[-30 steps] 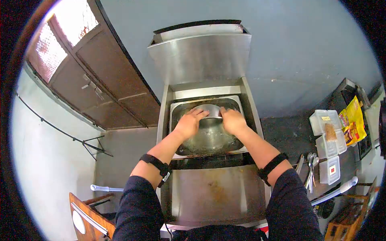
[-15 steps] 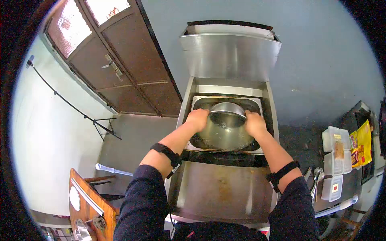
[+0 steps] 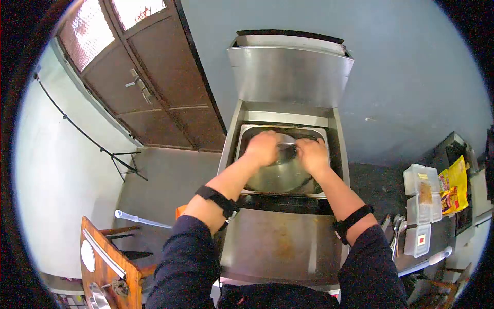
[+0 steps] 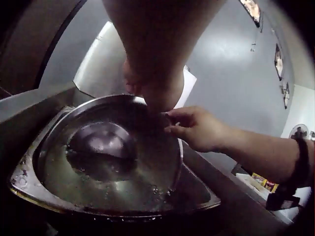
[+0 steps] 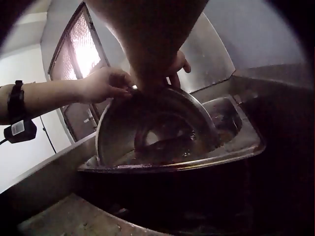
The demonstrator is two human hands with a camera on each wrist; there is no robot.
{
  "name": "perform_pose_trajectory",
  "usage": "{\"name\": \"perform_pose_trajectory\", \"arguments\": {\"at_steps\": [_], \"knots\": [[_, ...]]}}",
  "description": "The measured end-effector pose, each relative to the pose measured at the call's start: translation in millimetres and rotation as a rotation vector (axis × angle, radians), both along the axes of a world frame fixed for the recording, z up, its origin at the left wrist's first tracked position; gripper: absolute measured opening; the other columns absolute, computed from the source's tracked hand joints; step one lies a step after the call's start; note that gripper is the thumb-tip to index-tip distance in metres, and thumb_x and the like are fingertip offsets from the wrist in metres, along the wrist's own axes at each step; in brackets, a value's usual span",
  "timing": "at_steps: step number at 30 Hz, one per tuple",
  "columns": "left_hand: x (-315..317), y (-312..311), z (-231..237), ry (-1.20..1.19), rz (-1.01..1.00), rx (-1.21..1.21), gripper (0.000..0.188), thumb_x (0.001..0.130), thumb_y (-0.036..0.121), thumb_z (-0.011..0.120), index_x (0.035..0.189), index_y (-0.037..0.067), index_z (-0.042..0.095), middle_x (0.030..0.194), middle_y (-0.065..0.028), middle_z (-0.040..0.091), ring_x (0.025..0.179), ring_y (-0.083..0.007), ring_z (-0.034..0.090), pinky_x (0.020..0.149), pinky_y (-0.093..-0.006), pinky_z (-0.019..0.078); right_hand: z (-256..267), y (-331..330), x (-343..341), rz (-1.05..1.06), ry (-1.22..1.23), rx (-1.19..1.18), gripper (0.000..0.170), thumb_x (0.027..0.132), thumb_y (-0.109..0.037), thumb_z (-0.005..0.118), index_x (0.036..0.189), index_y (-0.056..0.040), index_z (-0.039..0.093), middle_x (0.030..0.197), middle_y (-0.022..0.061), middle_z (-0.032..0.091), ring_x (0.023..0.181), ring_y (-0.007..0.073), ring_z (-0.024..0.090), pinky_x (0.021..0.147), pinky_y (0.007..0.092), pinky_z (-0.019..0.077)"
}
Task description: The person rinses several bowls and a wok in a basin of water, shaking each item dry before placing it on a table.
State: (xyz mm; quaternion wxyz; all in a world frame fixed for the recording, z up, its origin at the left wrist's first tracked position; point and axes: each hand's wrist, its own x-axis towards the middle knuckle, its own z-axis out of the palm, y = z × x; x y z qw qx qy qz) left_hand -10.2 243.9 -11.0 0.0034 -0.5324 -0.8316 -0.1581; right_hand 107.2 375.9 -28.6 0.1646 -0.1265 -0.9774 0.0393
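Observation:
A round steel bowl [image 4: 101,140] stands tilted on edge in a rectangular steel pan [image 3: 284,127], its hollow side toward me. Cloudy liquid [image 3: 280,177] lies in the pan and around the bowl's lower part. At the upper rim, my left hand [image 3: 262,149] grips the bowl from the left, fingers over the far side. My right hand [image 3: 312,155] pinches the same rim close by; in the left wrist view its thumb and fingertips [image 4: 174,123] meet at the edge. Between the two hands a short stretch of rim shows in the head view.
A steel housing surrounds the pan, with an upright panel [image 3: 293,72] behind and a flat stained top [image 3: 283,247] in front. At right are clear plastic boxes [image 3: 417,239], spoons [image 3: 397,232] and a yellow packet [image 3: 454,185]. A wooden table [image 3: 131,280] stands at lower left.
Half a second ago my hands held the bowl's rim at opposite sides; now they have come closer together along its upper edge. The head view shifted sideways between the first two frames.

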Motion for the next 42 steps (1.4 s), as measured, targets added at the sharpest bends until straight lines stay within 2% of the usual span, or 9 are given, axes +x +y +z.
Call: {"name": "perform_pose_trajectory", "arguments": {"at_steps": [8,12,17,20,26,29,31,38,42], "knots": [[-21,-42,-17,-0.269,0.248,-0.140,0.019,0.067,0.016,0.056,0.082,0.005,0.056,0.082,-0.0141,0.058,0.084,-0.0316,0.054,0.072,-0.0399,0.0437,5,11,14,-0.328,-0.473,0.122,0.021,0.074,-0.016,0.047,0.089,-0.0075,0.059,0.085,0.0111,0.059,0.081,0.0233,0.057,0.073,0.0399,0.0395],[-10,-10,-11,-0.060,0.103,0.157,0.014,0.069,0.015,0.056,0.082,0.008,0.056,0.085,-0.0157,0.056,0.080,-0.0340,0.054,0.070,-0.0415,0.0433,9,0,8,-0.148,0.021,0.209,0.028,0.069,-0.013,0.054,0.095,-0.0066,0.056,0.086,0.0088,0.057,0.083,0.0218,0.055,0.081,0.0393,0.0338],[-6,-14,-7,-0.145,0.183,0.010,0.030,0.071,0.024,0.059,0.095,0.009,0.053,0.091,-0.0143,0.055,0.089,-0.0309,0.053,0.077,-0.0396,0.0422,3,6,12,-0.253,-0.162,0.158,0.017,0.074,-0.012,0.045,0.085,-0.0079,0.057,0.075,0.0074,0.061,0.071,0.0230,0.059,0.077,0.0432,0.0330],[-17,-28,-16,-0.279,0.311,-0.131,0.025,0.069,0.025,0.062,0.085,0.007,0.055,0.084,-0.0147,0.057,0.083,-0.0318,0.055,0.073,-0.0406,0.0435,6,8,18,-0.325,-0.292,0.122,0.020,0.068,-0.007,0.049,0.087,-0.0071,0.056,0.073,0.0088,0.059,0.073,0.0232,0.057,0.075,0.0412,0.0334],[-4,-1,3,-0.022,0.138,-0.051,0.016,0.073,0.019,0.056,0.085,0.009,0.054,0.083,-0.0110,0.058,0.085,-0.0284,0.054,0.073,-0.0408,0.0398,23,-1,21,-0.436,-0.520,0.086,0.017,0.071,-0.013,0.051,0.084,-0.0073,0.060,0.074,0.0086,0.059,0.076,0.0244,0.058,0.075,0.0432,0.0343],[4,7,0,-0.033,0.030,0.126,0.018,0.072,0.019,0.056,0.088,0.011,0.054,0.089,-0.0094,0.057,0.086,-0.0275,0.054,0.074,-0.0404,0.0385,18,-4,19,-0.298,-0.040,0.011,0.015,0.070,-0.015,0.053,0.080,-0.0072,0.062,0.077,0.0082,0.061,0.077,0.0259,0.058,0.077,0.0431,0.0341],[4,3,-3,-0.040,0.012,0.196,0.026,0.070,0.021,0.059,0.093,0.011,0.054,0.093,-0.0093,0.056,0.088,-0.0277,0.053,0.078,-0.0400,0.0388,24,-3,17,-0.290,-0.231,-0.059,0.017,0.069,-0.015,0.054,0.082,-0.0071,0.062,0.081,0.0087,0.061,0.079,0.0268,0.058,0.078,0.0432,0.0340],[-34,-36,-14,-0.141,0.355,-0.295,0.021,0.070,0.015,0.053,0.090,0.012,0.059,0.092,-0.0119,0.058,0.088,-0.0286,0.055,0.075,-0.0380,0.0434,33,-6,27,-0.403,-0.650,-0.081,0.027,0.068,-0.016,0.055,0.093,-0.0062,0.058,0.092,0.0108,0.060,0.083,0.0281,0.057,0.081,0.0430,0.0339],[-15,-22,4,0.023,0.218,-0.062,0.021,0.072,0.019,0.053,0.092,0.012,0.058,0.088,-0.0113,0.059,0.085,-0.0284,0.056,0.072,-0.0404,0.0444,26,-11,15,-0.247,-0.231,-0.082,0.029,0.071,-0.019,0.053,0.099,-0.0117,0.056,0.093,0.0093,0.059,0.086,0.0254,0.055,0.078,0.0424,0.0350]]}}
